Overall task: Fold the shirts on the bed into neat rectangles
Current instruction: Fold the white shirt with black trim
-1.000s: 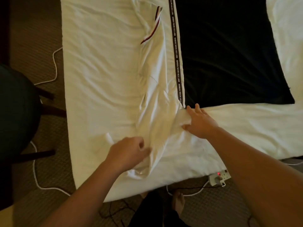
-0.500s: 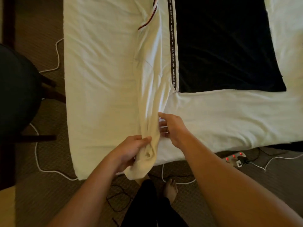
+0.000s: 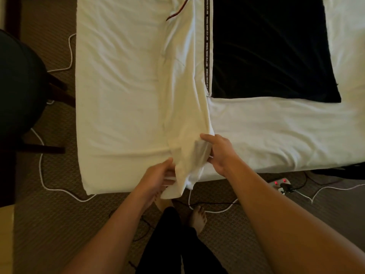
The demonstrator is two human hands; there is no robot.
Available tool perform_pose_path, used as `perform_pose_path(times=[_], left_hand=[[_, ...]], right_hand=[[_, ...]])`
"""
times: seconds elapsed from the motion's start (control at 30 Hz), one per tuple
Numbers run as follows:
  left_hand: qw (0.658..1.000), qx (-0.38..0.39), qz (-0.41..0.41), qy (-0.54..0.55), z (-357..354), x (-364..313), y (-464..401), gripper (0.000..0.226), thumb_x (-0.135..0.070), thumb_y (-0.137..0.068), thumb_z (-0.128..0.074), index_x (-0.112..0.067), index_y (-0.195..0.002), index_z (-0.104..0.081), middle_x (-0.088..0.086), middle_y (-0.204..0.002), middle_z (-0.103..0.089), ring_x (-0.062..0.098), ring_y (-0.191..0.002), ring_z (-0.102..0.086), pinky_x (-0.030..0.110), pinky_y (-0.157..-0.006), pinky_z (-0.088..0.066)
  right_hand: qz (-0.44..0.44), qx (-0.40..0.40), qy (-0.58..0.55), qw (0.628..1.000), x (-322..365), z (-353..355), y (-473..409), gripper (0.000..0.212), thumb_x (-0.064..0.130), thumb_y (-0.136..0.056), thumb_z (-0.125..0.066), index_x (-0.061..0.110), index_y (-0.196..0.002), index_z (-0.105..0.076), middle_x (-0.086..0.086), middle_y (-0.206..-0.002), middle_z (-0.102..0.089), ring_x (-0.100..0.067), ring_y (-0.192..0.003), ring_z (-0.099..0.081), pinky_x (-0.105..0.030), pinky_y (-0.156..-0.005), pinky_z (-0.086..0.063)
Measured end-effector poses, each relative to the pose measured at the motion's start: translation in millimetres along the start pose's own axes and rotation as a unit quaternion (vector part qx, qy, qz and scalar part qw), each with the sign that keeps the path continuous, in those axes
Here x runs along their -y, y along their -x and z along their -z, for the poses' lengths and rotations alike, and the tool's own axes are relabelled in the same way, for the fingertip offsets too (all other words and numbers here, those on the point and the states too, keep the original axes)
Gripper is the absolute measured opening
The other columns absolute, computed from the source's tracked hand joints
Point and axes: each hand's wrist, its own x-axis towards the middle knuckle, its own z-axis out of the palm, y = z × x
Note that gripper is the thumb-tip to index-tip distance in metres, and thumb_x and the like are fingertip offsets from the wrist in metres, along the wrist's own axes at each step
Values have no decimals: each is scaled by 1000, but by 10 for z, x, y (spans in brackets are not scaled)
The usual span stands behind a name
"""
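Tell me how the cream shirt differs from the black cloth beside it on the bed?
The cream shirt is pale; the black cloth is dark. The shirt is gathered into a long narrow strip; the black cloth lies spread flat and wide. The left hand and right hand grip the shirt's near end, which overhangs the bed edge; nothing touches the black cloth. Both rest on the bed.

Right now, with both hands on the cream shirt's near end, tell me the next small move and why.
Probably lift the hem and carry it away from you, up over the shirt's body. The left hand and right hand both grip the near end of the cream shirt, which lies as a long narrow strip with its end hanging off the bed edge, so halving its length looks next.
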Motion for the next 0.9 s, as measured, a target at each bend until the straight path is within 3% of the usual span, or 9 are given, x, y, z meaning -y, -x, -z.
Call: perform_pose_path(times=[0.1,0.23,0.33,0.47,0.6,0.73,0.83,0.9], left_hand=[[995,-19,4,96,-107,-80,-74,39,-48,-96,-62,-11,-99,-74,5,-88,-75,21,-78,-69,31,-68,-55],[966,5,-15,257,-213,-158,-29,25,-19,-94,-70,-5,-115,-69,13,-108,-76,30,-98,-74,45,-86,-60],[946,-11,-78,314,-190,-131,62,15,-9,-97,-63,-4,-111,-67,12,-104,-77,26,-95,-74,39,-78,-61],[969,-53,-91,225,-176,39,176,14,-12,-99,-61,-12,-111,-70,5,-100,-78,26,-96,-74,34,-69,-61],[972,-80,-113,188,-132,87,179,12,-20,-103,-58,-17,-107,-69,-2,-93,-78,17,-85,-73,27,-62,-58],[994,20,-51,90,-178,277,186,23,-34,-98,-64,-19,-115,-69,2,-108,-77,16,-87,-72,32,-65,-56],[998,-19,-48,22,-193,465,107,10,-18,-95,-70,-17,-105,-72,9,-108,-77,20,-92,-73,36,-70,-59],[995,-71,-43,-61,-164,553,23,5,-16,-97,-68,-17,-94,-72,8,-98,-76,25,-90,-73,44,-78,-61]], right_hand=[[5,16,27,999,-11,46,-15,28,22,-91,-73,3,-111,-66,-13,-105,-74,-31,-95,-72,-43,-75,-59],[42,11,86,995,-38,137,35,24,24,-95,-70,5,-110,-67,-12,-104,-75,-29,-92,-73,-42,-73,-61],[61,12,71,995,-116,249,99,18,25,-96,-68,12,-109,-66,-8,-107,-73,-28,-97,-72,-43,-72,-61],[58,48,220,973,-287,406,165,15,25,-96,-67,19,-109,-68,-3,-108,-74,-25,-100,-71,-50,-86,-60],[58,32,179,982,-337,514,229,18,27,-102,-58,14,-109,-68,-7,-106,-73,-29,-100,-71,-50,-83,-61],[13,85,113,990,-494,591,351,27,25,-101,-60,2,-113,-65,-11,-101,-73,-25,-87,-69,-36,-65,-57],[46,78,260,961,-611,699,379,21,25,-101,-60,8,-111,-67,-7,-101,-72,-23,-90,-68,-32,-68,-54],[72,48,409,908,-676,793,352,15,22,-101,-57,11,-98,-66,-8,-92,-69,-26,-86,-66,-39,-72,-55]])
